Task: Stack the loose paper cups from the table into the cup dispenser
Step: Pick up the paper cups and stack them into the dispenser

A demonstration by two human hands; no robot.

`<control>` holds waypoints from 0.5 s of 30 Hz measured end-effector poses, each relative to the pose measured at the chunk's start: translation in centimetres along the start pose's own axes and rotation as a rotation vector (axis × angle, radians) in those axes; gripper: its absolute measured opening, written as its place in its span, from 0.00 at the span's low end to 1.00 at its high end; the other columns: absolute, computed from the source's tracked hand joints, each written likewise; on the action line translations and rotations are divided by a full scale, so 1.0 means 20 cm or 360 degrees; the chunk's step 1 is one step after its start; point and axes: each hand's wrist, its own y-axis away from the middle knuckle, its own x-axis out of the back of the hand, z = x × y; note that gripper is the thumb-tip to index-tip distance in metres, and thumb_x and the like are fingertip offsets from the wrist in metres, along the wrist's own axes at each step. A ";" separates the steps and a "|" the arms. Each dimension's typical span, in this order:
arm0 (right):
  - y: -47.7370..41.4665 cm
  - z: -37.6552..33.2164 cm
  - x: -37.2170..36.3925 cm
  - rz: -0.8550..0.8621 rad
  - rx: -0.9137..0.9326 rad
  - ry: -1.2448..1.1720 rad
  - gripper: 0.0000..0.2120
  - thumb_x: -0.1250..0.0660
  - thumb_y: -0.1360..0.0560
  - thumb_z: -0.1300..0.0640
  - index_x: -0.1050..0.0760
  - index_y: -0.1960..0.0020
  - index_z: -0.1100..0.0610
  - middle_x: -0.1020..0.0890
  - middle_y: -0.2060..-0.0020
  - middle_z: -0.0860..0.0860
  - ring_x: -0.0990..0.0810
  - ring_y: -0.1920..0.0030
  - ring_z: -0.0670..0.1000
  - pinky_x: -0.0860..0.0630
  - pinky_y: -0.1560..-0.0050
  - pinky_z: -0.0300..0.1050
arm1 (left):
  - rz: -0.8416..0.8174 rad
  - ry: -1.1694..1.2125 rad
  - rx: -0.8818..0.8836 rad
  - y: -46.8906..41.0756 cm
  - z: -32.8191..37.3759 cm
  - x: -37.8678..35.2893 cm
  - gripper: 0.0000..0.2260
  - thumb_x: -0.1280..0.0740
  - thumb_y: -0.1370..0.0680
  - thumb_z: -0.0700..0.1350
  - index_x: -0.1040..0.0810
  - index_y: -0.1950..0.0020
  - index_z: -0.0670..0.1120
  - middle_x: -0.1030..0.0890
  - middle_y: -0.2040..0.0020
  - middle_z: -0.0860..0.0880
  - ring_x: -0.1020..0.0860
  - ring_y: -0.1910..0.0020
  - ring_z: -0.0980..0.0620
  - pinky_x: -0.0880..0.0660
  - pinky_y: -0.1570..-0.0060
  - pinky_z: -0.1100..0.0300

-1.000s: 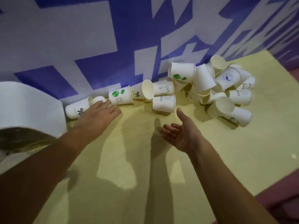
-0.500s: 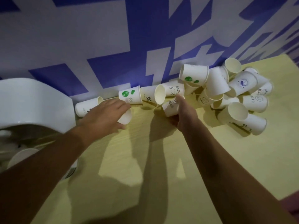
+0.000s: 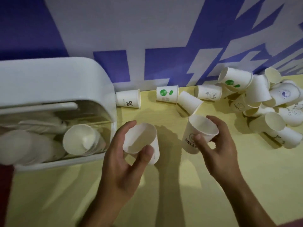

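Head view: a plain paper cup [image 3: 142, 141] was gripped by the left hand [image 3: 121, 163] just right of the cup dispenser [image 3: 54, 82]; a "HELLO" cup [image 3: 197, 133] by the right hand [image 3: 216, 145]. Nesting should be done mouth-aligned, unsqueezed.

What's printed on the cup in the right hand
Dark "HELLO" lettering under a smiley outline on the white cup, seen from the head camera.

You're gripping two matt white paper cups [image 3: 255, 102]. At nine o'clock, the cup dispenser [image 3: 54, 79] shows glossy white plastic with a clear smooth front. Beneath you, the table [image 3: 213, 194] is smooth pale yellow with a faint wood grain.
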 end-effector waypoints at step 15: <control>0.36 -0.41 -0.64 -0.0481 0.0286 0.0047 0.31 0.24 0.36 0.35 0.27 0.36 0.40 0.20 0.39 0.34 0.20 0.42 0.40 0.29 0.47 0.26 | 0.0451 -0.0206 -0.0254 0.06 0.03 0.71 0.33 0.24 0.33 0.61 0.26 0.30 0.57 0.21 0.35 0.63 0.22 0.34 0.56 0.22 0.40 0.56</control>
